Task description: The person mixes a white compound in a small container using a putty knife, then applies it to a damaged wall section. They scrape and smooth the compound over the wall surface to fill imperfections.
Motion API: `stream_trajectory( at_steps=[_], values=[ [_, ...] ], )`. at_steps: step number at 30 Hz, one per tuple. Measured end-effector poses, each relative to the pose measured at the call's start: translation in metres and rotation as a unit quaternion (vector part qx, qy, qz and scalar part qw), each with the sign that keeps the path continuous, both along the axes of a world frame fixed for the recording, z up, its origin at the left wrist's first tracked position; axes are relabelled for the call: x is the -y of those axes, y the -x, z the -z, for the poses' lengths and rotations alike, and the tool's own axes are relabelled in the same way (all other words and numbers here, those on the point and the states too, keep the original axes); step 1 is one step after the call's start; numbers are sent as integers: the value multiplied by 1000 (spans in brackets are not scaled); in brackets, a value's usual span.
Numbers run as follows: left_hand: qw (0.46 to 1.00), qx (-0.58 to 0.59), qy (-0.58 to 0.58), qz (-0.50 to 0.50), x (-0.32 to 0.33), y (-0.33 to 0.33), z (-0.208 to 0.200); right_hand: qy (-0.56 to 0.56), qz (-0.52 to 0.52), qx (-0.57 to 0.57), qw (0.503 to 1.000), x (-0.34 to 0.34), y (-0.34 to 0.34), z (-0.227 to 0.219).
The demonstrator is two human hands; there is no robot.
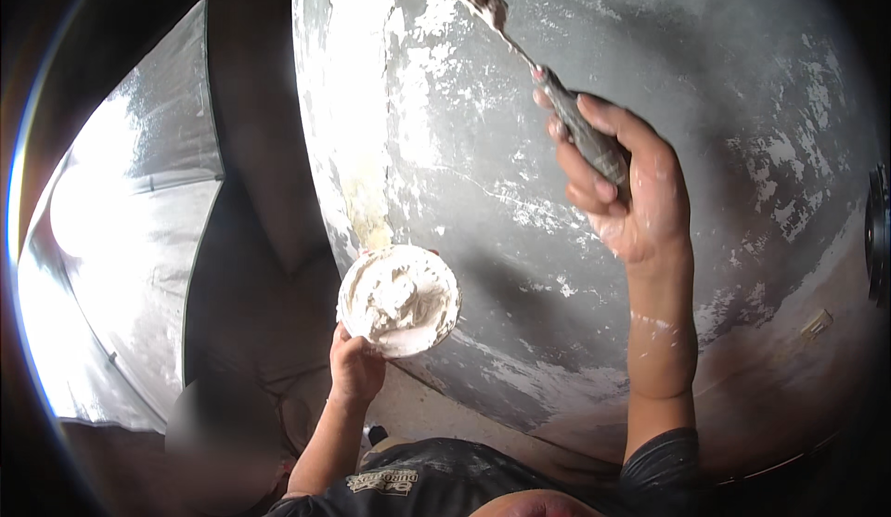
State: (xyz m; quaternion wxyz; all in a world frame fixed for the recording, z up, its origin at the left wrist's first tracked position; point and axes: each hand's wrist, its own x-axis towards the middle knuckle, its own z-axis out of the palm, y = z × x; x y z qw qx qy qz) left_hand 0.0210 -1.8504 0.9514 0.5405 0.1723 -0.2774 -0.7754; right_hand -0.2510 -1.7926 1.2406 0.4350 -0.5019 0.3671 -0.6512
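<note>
My left hand (357, 368) is closed around the near side of a round white bowl (410, 351), keeping it level in front of the wall. Thick off-white putty (394, 296) fills the bowl, heaped in the middle. Raised higher on the right, my right hand (640, 169) grips the dark handle of a putty knife (587, 135). The tool tilts up and to the left, and a lump of putty (487, 6) covers its end. Whether that end touches the wall I cannot tell. White smears mark my right palm and wrist.
A grey wall (520, 211) with scattered white patches takes up the middle and right. A pale, yellowish vertical strip (367, 183) runs down its left part. A brightly lit umbrella-like panel (139, 266) stands at left. A small rectangular fitting (817, 323) is low on the right.
</note>
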Motion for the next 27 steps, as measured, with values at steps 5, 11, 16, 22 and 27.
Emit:
stream_trajectory(
  at_steps=[5,11,16,22,27],
  values=[
    [1000,5,-21,14,19,-35,16,87,29,-89,992,86,-10,-82],
    [998,15,-49,32,43,-69,43,139,66,-62,986,181,-10,-151],
    [999,18,-44,25,56,-93,56,101,-14,-13,995,196,-4,-158],
    [999,22,-43,21,61,-94,53,175,146,-76,971,184,-41,-127],
    [998,31,-49,17,64,-96,57,356,448,-363,735,211,-54,-129]
  ],
)
